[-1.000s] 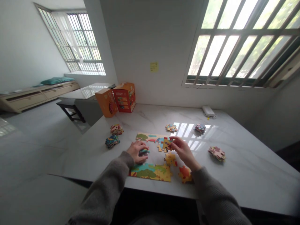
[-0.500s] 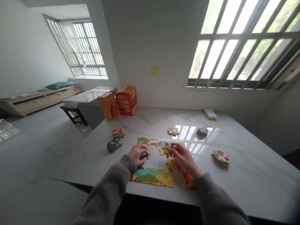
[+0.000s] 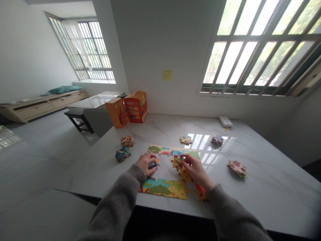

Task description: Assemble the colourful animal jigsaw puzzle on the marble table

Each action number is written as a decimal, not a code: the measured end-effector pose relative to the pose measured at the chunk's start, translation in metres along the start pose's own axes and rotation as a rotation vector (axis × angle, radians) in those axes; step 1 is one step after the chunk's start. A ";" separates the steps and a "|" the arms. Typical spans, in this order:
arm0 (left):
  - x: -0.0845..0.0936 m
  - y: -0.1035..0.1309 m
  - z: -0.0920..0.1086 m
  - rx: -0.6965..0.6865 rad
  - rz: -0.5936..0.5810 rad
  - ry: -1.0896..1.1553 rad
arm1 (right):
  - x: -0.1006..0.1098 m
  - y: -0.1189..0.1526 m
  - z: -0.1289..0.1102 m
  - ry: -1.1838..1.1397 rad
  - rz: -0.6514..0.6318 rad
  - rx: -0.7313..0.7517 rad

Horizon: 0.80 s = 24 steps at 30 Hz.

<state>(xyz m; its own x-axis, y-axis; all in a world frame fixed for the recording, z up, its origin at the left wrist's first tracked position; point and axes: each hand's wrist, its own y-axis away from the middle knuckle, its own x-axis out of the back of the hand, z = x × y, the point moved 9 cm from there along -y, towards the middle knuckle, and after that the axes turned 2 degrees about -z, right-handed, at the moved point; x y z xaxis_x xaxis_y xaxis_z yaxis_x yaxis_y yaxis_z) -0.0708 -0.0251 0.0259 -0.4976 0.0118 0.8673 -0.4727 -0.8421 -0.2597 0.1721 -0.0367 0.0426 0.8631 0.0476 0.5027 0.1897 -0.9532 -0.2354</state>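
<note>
A partly joined jigsaw puzzle lies before me, its lower strip (image 3: 163,190) showing green trees and its upper strip (image 3: 165,150) farther off. In my right hand (image 3: 194,167), thumb and fingertips pinch a yellow puzzle piece (image 3: 177,163) at the puzzle's inner right side, just under the upper strip. My left hand (image 3: 147,164) rests at the left side, fingers curled around a blue and orange puzzle piece (image 3: 157,162), mostly covered. Below my right hand are yellow puzzle pieces (image 3: 185,175) and a red-orange puzzle piece (image 3: 200,192), partly hidden by my wrist.
Stacks of puzzle pieces lie around: a red stack (image 3: 127,141) and blue stack (image 3: 122,154) left, a small pile (image 3: 186,139) behind, a purple stack (image 3: 217,140) and pink stack (image 3: 236,168) right. Orange boxes (image 3: 136,107) stand at the back left; a white device (image 3: 225,122) lies back right.
My right hand has moved slightly left and down with the yellow puzzle piece, which now sits lower against the puzzle. My left hand stays in nearly the same place.
</note>
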 end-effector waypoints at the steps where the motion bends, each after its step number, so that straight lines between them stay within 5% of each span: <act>1: 0.000 0.000 -0.002 0.007 0.001 -0.006 | -0.004 -0.003 -0.004 0.025 -0.008 0.008; 12: 0.002 0.002 -0.005 0.015 0.025 -0.053 | -0.067 -0.023 -0.024 0.579 -0.108 0.146; 17: 0.002 -0.003 0.004 -0.052 0.063 -0.051 | -0.046 -0.028 -0.018 0.525 -0.136 0.176; 24: -0.026 -0.010 0.029 -0.178 -0.122 -0.055 | -0.013 -0.011 -0.020 0.505 -0.178 0.299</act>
<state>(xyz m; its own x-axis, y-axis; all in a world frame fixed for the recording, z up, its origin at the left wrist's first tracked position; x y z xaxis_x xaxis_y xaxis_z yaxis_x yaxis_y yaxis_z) -0.0322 -0.0326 0.0186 -0.3907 0.0743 0.9175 -0.6503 -0.7277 -0.2180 0.1495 -0.0326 0.0552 0.4917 -0.0185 0.8705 0.4966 -0.8153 -0.2978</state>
